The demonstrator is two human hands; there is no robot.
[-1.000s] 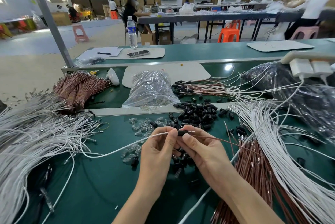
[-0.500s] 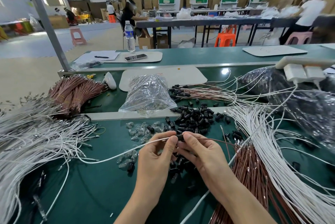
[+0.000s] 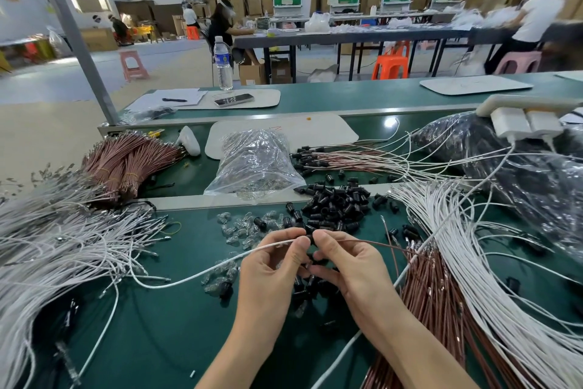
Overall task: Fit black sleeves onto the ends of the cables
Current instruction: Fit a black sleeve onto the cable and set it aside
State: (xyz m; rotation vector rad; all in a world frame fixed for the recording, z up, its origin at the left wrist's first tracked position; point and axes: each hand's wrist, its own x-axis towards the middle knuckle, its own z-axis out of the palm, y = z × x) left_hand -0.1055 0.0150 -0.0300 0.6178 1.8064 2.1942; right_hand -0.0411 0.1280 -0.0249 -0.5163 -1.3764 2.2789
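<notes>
Since a second ago, my left hand (image 3: pixel 271 265) and my right hand (image 3: pixel 350 265) have squeezed a bit closer together. Less of the black sleeve (image 3: pixel 310 239) shows between them now. I think that means the cable ends are going in, so this one is nearly done. I cannot see inside it to be sure.

Far out at 9 o'clock lies the big white bunch (image 3: pixel 47 250). From that side the white cable (image 3: pixel 202 275) comes across the green table (image 3: pixel 157 325), dips low, then climbs up to my left hand. My left fingers (image 3: pixel 296 239) pinch it tight, right at its end.

Just to the right, touching those fingers, is the black sleeve. It is held up off the table, near the middle of what I see. Only a small dark bit peeks out. It lies on its side, and its long way runs from 9 o'clock to 3 o'clock, in line with both cables. Which end is which I cannot tell, as my fingers hide it.

My right fingers (image 3: pixel 325 239) pinch the other side of the sleeve. A thin brown cable (image 3: pixel 372 243) comes out there and runs off toward 3 o'clock, to the brown bunch (image 3: pixel 432 294). At 12 o'clock from my hands sits the pile of black sleeves (image 3: pixel 334 205).
</notes>
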